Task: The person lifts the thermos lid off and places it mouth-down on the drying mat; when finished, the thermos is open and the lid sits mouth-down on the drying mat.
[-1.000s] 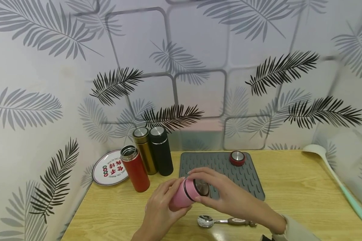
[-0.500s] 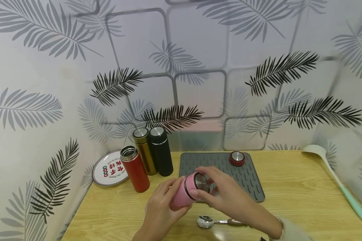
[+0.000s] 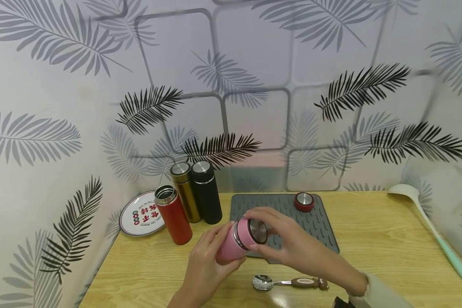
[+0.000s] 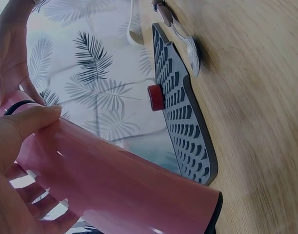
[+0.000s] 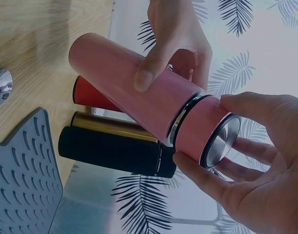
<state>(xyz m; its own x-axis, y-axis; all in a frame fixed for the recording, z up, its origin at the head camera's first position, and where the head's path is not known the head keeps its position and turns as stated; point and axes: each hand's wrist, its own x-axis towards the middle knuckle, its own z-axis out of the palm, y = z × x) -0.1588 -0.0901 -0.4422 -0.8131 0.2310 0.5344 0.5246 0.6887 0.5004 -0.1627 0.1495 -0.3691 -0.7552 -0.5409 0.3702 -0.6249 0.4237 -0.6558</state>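
Observation:
A pink thermos (image 3: 228,248) is held tilted above the table, its pink lid (image 3: 246,234) pointing up and to the right. The person's left hand (image 3: 205,263) grips the body, thumb and fingers wrapped around it. With spread, curved fingers the right hand (image 3: 290,241) holds the lid by its rim. The lid has a steel disc on top. In the right wrist view a silver band (image 5: 175,122) shows between lid and body, and the lid still sits on the neck. The black-rimmed base of the body (image 4: 214,212) appears in the left wrist view.
Left of the hands stand a lidless red thermos (image 3: 174,220), a gold one (image 3: 188,194) and a black one (image 3: 208,199). A white plate (image 3: 128,218) lies behind them. A red lid (image 3: 304,202) rests on a grey mat (image 3: 259,205). A spoon (image 3: 263,282) and a ladle (image 3: 439,235) lie rightward.
The right hand's fingers have shifted around the lid. A silver band has appeared between the lid and the pink body, where only a dark ring showed before. The left hand keeps its grip.

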